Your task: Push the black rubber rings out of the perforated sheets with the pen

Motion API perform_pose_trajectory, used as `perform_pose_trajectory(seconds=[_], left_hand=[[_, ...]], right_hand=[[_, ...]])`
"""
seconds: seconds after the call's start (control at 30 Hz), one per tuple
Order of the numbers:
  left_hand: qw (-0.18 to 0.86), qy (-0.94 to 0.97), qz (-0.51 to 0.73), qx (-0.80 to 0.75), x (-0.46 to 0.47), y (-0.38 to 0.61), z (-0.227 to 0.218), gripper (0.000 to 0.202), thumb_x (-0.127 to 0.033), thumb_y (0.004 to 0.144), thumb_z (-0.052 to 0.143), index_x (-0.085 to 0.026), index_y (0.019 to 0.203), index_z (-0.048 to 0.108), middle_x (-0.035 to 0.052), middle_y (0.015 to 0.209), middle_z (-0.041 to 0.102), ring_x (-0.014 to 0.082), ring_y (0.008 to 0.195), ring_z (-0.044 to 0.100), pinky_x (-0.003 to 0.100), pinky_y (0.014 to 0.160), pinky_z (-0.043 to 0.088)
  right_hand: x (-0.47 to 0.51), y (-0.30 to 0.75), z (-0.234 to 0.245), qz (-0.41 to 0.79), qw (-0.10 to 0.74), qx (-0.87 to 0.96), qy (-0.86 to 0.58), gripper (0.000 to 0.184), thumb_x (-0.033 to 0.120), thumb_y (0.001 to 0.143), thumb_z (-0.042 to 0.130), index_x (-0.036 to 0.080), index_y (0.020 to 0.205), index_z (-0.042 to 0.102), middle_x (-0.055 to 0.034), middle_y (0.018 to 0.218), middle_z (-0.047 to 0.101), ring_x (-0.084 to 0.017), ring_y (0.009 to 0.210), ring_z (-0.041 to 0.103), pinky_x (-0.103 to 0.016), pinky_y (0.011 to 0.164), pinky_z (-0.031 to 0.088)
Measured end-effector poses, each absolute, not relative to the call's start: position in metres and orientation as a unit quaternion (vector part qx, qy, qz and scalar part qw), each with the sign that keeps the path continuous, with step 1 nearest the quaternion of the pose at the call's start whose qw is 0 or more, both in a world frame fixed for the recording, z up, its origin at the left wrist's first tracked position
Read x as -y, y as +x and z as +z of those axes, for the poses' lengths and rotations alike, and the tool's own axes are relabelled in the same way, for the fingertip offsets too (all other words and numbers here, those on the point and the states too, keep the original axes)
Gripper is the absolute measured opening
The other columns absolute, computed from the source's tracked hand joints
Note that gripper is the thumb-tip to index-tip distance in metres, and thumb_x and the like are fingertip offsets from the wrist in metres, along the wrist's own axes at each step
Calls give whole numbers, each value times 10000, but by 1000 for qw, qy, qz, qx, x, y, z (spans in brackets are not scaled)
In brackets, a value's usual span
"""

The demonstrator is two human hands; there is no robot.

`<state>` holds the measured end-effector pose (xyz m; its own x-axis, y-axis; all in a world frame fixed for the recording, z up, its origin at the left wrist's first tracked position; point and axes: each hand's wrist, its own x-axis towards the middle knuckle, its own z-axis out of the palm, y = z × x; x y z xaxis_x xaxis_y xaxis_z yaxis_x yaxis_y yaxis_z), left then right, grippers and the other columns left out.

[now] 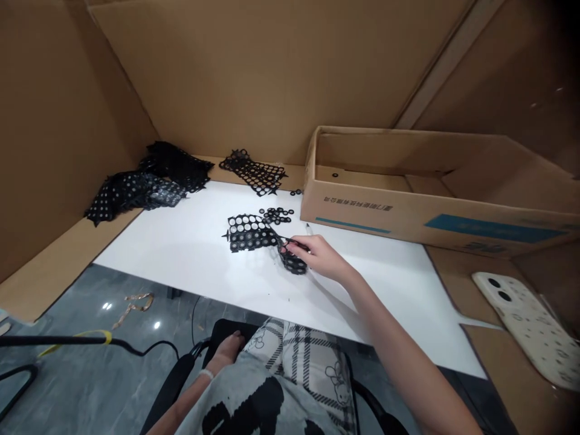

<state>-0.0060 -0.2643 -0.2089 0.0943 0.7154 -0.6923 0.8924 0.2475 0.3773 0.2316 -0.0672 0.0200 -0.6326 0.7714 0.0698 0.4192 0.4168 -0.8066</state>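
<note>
Pinched in the fingers of my right hand (324, 258) is a black perforated sheet (251, 240) with rows of round holes. Its left part lies on the white board; the right part is twisted and bunched under my fingers. Some holes show white, while others look filled with black rings. Just behind the sheet is a small pile of loose black rings (277, 215). A thin pointed thing (308, 229) shows behind my right hand, mostly hidden. My left hand (230, 346) rests low beside my lap, away from the board, fingers loosely laid and partly hidden.
Black perforated sheets are heaped (140, 184) at the back left. Another punched-out sheet (256, 171) lies by the back cardboard wall. An open cardboard box (362, 208) stands at the right, one ring inside. A phone in a patterned case (528, 326) lies at far right.
</note>
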Motion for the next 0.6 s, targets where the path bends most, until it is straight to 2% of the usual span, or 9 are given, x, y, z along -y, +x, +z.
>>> perform_pose_trajectory(seconds=[0.1, 0.23, 0.27, 0.33, 0.37, 0.43, 0.5, 0.6], left_hand=[[404, 600, -77, -687, 261, -11, -200, 135, -81, 703, 542, -177, 695, 637, 78, 798, 642, 281, 869, 638, 357, 742, 434], [379, 611, 0, -695, 257, -16, -157, 151, -74, 686, 535, -173, 758, 624, 41, 775, 637, 226, 850, 607, 316, 749, 433], [395, 614, 27, -683, 256, -15, -140, 114, -99, 680, 557, -176, 742, 615, 17, 734, 629, 195, 786, 603, 288, 712, 439], [527, 571, 139, -614, 250, -10, -96, 62, -144, 676, 617, -159, 735, 605, 2, 677, 609, 159, 685, 584, 254, 635, 438], [576, 544, 187, -581, 245, -6, -72, 86, -169, 671, 651, -155, 744, 608, 2, 681, 607, 150, 671, 579, 242, 608, 436], [618, 504, 286, -532, 227, 0, -22, 239, -222, 666, 717, -169, 884, 637, 14, 785, 632, 137, 681, 580, 235, 610, 457], [571, 487, 392, -532, 198, 3, 23, 306, -239, 688, 723, -187, 978, 641, 14, 800, 636, 121, 633, 573, 243, 604, 481], [343, 495, 584, -545, 138, -5, 72, 234, -269, 703, 711, -170, 909, 657, 8, 761, 629, 119, 620, 569, 245, 614, 497]], right_hand=[[70, 232, 23, 423, 224, 810, -339, 300, 336, 942, 452, 166, 879, 691, -44, 811, 709, -172, 694, 595, -256, 629, 398], [72, 229, 31, 435, 242, 797, -343, 303, 338, 956, 437, 172, 858, 672, -40, 861, 707, -174, 748, 603, -252, 657, 407], [71, 228, 34, 429, 250, 794, -351, 304, 331, 959, 431, 173, 851, 667, -38, 864, 705, -175, 766, 607, -252, 673, 410], [68, 225, 43, 410, 257, 798, -360, 295, 307, 961, 428, 172, 833, 657, -35, 864, 702, -175, 795, 614, -249, 698, 411], [65, 222, 49, 394, 253, 806, -362, 288, 291, 961, 430, 171, 826, 654, -35, 859, 700, -172, 795, 616, -247, 699, 408], [59, 216, 64, 343, 224, 834, -369, 272, 263, 956, 441, 171, 813, 653, -33, 827, 695, -163, 750, 611, -239, 663, 392], [52, 208, 81, 257, 177, 866, -390, 266, 257, 951, 458, 174, 788, 651, -38, 777, 684, -158, 682, 592, -237, 593, 349], [44, 200, 110, 111, 106, 915, -373, 277, 250, 944, 475, 178, 725, 628, -61, 783, 681, -171, 674, 591, -253, 535, 280]])
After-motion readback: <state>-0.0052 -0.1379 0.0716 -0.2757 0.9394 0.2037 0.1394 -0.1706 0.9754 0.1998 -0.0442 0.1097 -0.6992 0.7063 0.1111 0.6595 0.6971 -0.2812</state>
